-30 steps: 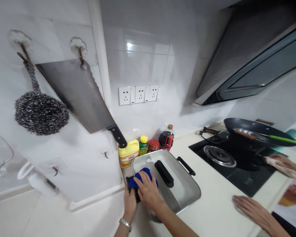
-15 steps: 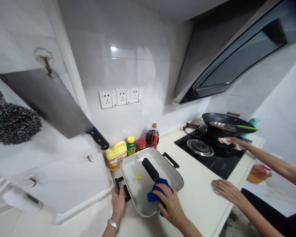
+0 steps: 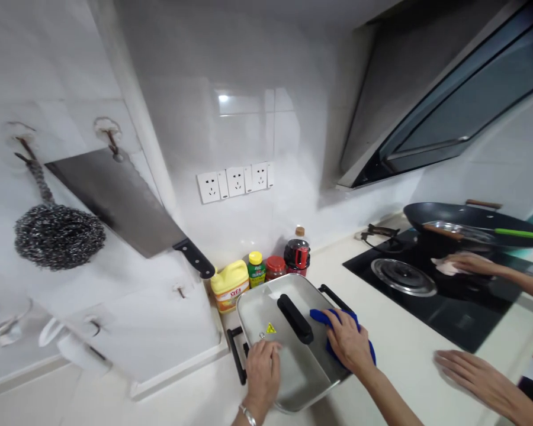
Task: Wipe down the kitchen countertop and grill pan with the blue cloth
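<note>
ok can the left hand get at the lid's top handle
Probably yes: the left hand is close by, only bare lid shows between it and the handle, and the right hand is beyond, on the cloth.

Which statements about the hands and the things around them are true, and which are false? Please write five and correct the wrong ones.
1. The right hand holds a blue cloth. True.
2. The left hand holds the cleaver. False: the left hand is at the lid's edge; the cleaver hangs up.
3. The green bottle has a yellow cap. True.
4. The scrubber lies in the wok. False: the scrubber hangs left of the cleaver.
5. The lid has a black handle on top. True.
</note>
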{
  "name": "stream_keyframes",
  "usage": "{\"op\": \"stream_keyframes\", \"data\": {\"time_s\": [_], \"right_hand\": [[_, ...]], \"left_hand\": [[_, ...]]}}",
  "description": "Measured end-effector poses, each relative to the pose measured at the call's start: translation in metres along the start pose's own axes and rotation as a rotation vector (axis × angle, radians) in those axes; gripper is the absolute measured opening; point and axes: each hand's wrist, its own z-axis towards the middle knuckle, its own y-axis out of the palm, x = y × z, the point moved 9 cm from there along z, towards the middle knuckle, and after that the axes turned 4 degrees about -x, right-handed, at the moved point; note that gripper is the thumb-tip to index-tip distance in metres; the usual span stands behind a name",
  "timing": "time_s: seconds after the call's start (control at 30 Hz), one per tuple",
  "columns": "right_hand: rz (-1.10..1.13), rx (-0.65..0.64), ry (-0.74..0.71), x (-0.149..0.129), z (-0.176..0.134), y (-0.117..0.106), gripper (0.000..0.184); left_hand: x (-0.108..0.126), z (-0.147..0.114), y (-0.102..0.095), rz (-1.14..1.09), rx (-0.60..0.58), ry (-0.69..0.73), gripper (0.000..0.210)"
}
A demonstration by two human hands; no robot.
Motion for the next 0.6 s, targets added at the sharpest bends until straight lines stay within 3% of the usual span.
{"op": "stream_keyframes", "data": {"time_s": [0.17,0.37,0.6], "right_hand": [[-0.019,-0.096,0.011,0.001,0.036,0.007,0.046],[-0.073,-0.211,0.052,-0.012,0.077,0.013,0.048],[-0.097,-0.227,0.096,-0.031,0.121,0.025,0.048]], "left_hand": [[-0.003,0.01,0.003,0.013,0.002,-0.11,0.026],[0.001,0.011,0.005,0.144,0.045,-0.063,0.023],[0.003,0.011,0.003,0.13,0.076,-0.04,0.023]]}}
